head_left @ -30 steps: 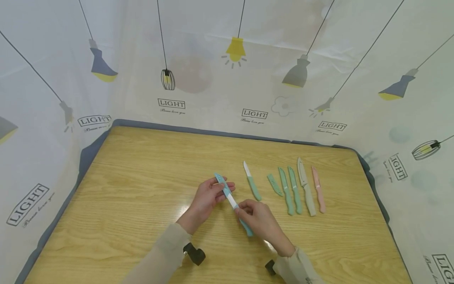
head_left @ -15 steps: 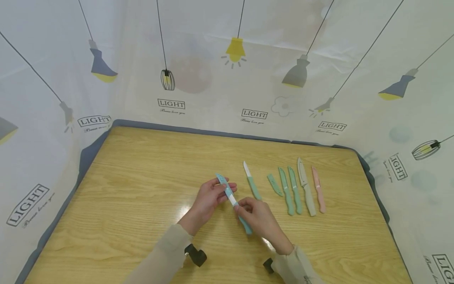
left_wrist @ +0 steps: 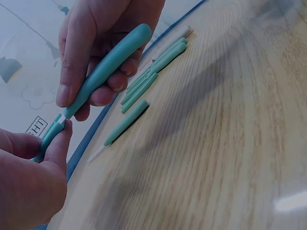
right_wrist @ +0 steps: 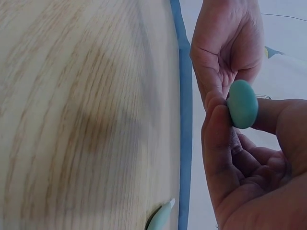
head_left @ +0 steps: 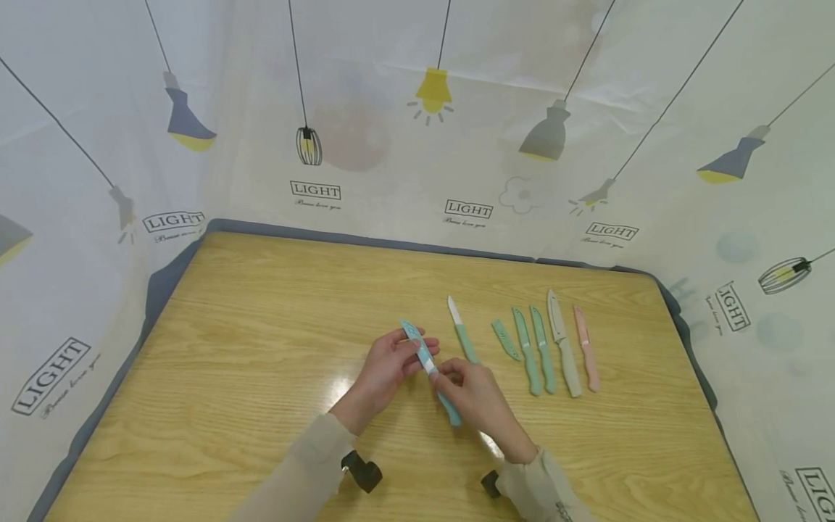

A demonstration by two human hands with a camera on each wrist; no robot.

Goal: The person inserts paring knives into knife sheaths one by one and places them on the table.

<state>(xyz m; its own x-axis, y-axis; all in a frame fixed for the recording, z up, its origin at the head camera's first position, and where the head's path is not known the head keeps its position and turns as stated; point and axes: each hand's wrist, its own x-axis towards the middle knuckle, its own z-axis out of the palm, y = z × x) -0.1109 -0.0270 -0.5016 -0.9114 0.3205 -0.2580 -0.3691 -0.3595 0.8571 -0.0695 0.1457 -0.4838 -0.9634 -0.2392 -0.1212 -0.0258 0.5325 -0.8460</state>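
My left hand [head_left: 385,365] pinches a light-blue patterned blade sheath [head_left: 411,330] between thumb and fingers. Thumb and fingers of my right hand [head_left: 479,400] grip the blue handle of a paring knife [head_left: 451,412]. The blade lies mostly inside the sheath; a short white strip shows between sheath and handle, also in the left wrist view, where the knife handle [left_wrist: 108,69] looks green-blue. From the right wrist, the handle's rounded end [right_wrist: 243,104] faces the camera. Just beyond my right hand, an unsheathed green-handled knife [head_left: 466,344] lies on the table.
On the wooden table [head_left: 261,326], right of the hands, lie a loose green sheath [head_left: 505,340], two sheathed green knives [head_left: 526,355], a longer beige knife [head_left: 565,349] and a pink knife [head_left: 586,353]. Lamp-printed cloth [head_left: 385,181] rises behind the table's edge.
The knife has slid further into the blue sheath, so less white blade shows. My two hands have come slightly closer together. The knives on the table have not moved.
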